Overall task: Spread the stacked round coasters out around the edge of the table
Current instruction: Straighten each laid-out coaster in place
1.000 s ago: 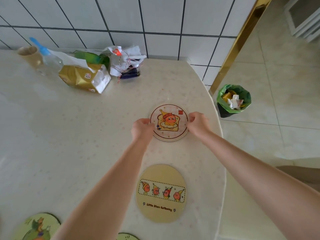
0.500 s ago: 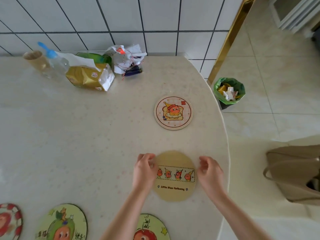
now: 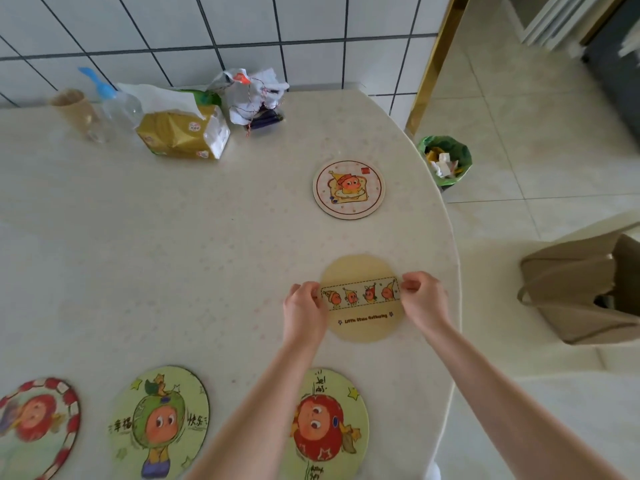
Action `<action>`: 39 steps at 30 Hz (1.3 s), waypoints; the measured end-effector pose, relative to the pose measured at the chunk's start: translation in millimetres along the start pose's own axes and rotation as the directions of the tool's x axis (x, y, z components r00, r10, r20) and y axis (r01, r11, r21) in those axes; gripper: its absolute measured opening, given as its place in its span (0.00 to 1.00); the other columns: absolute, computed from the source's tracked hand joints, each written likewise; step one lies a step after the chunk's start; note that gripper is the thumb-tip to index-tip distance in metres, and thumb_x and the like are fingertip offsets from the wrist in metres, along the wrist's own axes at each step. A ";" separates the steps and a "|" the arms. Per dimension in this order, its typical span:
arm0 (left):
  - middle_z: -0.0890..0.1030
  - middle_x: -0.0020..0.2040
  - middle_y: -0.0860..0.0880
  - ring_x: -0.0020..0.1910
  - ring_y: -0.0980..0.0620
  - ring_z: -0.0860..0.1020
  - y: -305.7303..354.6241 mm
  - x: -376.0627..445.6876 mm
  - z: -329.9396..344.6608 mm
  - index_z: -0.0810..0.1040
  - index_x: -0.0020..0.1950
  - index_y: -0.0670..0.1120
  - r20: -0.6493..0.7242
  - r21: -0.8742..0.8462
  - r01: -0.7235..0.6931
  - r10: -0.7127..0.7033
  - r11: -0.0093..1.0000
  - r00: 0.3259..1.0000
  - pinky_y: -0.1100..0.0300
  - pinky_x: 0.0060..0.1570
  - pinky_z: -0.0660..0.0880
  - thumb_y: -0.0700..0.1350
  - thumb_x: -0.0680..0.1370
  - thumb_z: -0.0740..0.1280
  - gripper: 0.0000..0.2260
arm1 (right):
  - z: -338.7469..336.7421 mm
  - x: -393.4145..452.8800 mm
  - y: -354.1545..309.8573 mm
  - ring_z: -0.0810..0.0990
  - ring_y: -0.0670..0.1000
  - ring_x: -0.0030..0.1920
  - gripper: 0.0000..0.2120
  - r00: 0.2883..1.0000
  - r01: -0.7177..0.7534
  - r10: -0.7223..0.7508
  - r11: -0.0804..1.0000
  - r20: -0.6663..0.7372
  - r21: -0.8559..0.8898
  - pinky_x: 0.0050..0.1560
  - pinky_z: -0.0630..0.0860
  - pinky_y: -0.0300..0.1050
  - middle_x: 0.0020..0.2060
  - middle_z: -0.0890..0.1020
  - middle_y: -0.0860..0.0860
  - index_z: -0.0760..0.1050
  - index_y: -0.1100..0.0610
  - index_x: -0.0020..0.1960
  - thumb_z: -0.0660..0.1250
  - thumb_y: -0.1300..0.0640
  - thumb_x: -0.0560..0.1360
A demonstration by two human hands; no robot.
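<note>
Several round coasters lie flat along the table's near and right edges. A yellow coaster (image 3: pixel 360 268) with a strip of small orange figures lies near the right edge; my left hand (image 3: pixel 304 311) pinches its left rim and my right hand (image 3: pixel 423 299) pinches its right rim. Beyond it lies a white coaster (image 3: pixel 348 188) with an orange figure on toast, untouched. Along the near edge lie a green coaster with a red figure (image 3: pixel 325 427), partly under my left forearm, a green-headed one (image 3: pixel 159 420), and a red-rimmed one (image 3: pixel 34 427) cut off at the left.
A cream table (image 3: pixel 156 254) curves off at the right. At its back by the tiled wall stand a gold tissue pack (image 3: pixel 183 136), a plastic bottle (image 3: pixel 117 105), a paper cup (image 3: pixel 71 109) and a white bag (image 3: pixel 252 91). A green-lined bin (image 3: pixel 445 161) and tan bag (image 3: pixel 585 289) sit on the floor.
Both hands left the white toast coaster, came back toward me and closed on the rims of the yellow strip coaster. The view tilted down, showing more near-edge coasters.
</note>
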State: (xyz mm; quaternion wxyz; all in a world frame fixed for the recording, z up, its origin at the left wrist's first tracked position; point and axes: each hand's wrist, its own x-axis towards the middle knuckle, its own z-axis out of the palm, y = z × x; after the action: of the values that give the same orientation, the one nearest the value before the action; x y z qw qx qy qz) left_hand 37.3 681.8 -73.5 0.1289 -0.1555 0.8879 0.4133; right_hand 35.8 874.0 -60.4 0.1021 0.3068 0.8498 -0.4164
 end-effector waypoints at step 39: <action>0.82 0.46 0.45 0.41 0.44 0.84 -117.7 -203.2 -40.7 0.76 0.48 0.46 0.050 -0.630 0.432 -0.522 0.645 0.851 0.55 0.32 0.81 0.36 0.75 0.67 0.07 | 39.0 -156.8 57.6 0.82 0.51 0.46 0.11 0.901 -0.075 -0.004 0.983 0.434 0.165 0.49 0.82 0.54 0.44 0.83 0.49 0.78 0.52 0.48 0.65 0.67 0.73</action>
State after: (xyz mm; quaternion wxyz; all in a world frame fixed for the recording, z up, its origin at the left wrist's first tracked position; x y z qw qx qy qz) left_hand 264.9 613.0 -57.0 0.1138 -0.4455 0.6350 0.6208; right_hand 191.5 802.3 -55.0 0.2679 0.2302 0.7594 -0.5464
